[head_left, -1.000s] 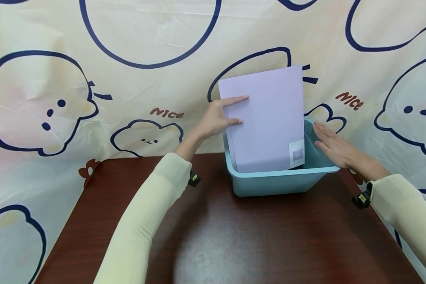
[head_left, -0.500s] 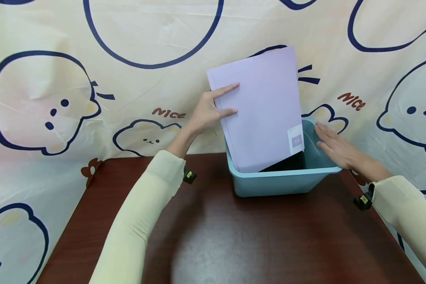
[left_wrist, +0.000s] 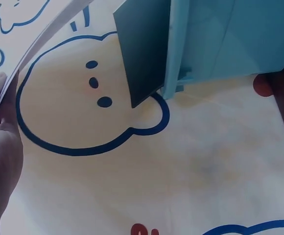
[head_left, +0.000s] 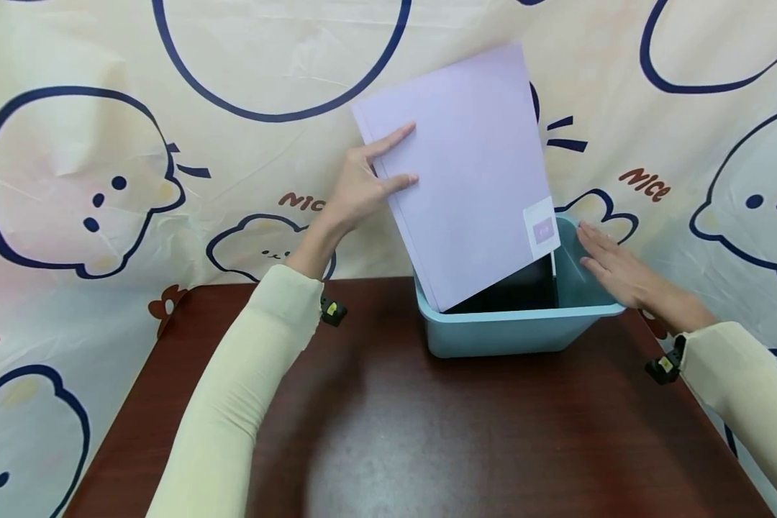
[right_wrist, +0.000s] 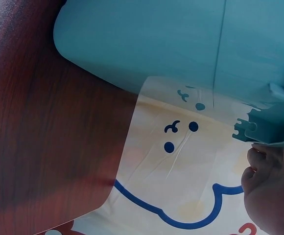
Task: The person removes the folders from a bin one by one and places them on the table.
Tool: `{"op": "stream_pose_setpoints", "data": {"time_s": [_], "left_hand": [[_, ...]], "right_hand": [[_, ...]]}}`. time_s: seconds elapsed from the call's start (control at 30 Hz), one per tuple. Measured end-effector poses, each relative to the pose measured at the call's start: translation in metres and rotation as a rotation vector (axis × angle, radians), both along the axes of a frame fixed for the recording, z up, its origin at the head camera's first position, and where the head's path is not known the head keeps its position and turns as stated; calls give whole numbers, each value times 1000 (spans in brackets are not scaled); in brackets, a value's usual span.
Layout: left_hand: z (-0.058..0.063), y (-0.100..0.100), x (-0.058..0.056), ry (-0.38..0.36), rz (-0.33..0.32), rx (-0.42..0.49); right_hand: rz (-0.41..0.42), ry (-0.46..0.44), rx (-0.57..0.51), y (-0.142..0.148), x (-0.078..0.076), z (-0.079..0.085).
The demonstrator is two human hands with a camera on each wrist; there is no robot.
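Over the blue bin (head_left: 492,336), the left hand (head_left: 357,185) pinches a tilted lilac folder (head_left: 469,180) by its edge, while the right hand (head_left: 614,267), fingers straight, apparently touches the bin's right rim.

Lilac folder (head_left: 469,180), light-blue bin (head_left: 492,335)

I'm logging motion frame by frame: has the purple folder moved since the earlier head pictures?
Yes. In the head view, against the right-hand "Nice" lettering, the purple folder has risen and its top has swung left.
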State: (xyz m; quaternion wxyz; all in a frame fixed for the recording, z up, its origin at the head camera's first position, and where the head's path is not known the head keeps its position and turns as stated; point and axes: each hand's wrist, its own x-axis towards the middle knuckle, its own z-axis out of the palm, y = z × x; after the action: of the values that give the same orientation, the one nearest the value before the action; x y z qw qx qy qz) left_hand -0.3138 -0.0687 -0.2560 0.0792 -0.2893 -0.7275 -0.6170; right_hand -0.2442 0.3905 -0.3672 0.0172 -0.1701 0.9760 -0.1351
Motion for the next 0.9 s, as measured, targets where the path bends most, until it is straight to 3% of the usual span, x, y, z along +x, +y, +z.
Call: {"op": "stream_pose_setpoints", "data": {"time_s": [0.3,0.53,0.73,0.9], "left_hand": [[13,-11,3,-17,-17,95],[23,-25,9,-11,-27,76],[25,-40,12,-28,6,40],[25,-57,17,-44,-8,43]], "right_hand": [[2,-1,-2,1,-2,0],[-4,6,5,3,-1,1],[-8,11,6,2,1,1],[-4,0,1,0,1,2]]}}
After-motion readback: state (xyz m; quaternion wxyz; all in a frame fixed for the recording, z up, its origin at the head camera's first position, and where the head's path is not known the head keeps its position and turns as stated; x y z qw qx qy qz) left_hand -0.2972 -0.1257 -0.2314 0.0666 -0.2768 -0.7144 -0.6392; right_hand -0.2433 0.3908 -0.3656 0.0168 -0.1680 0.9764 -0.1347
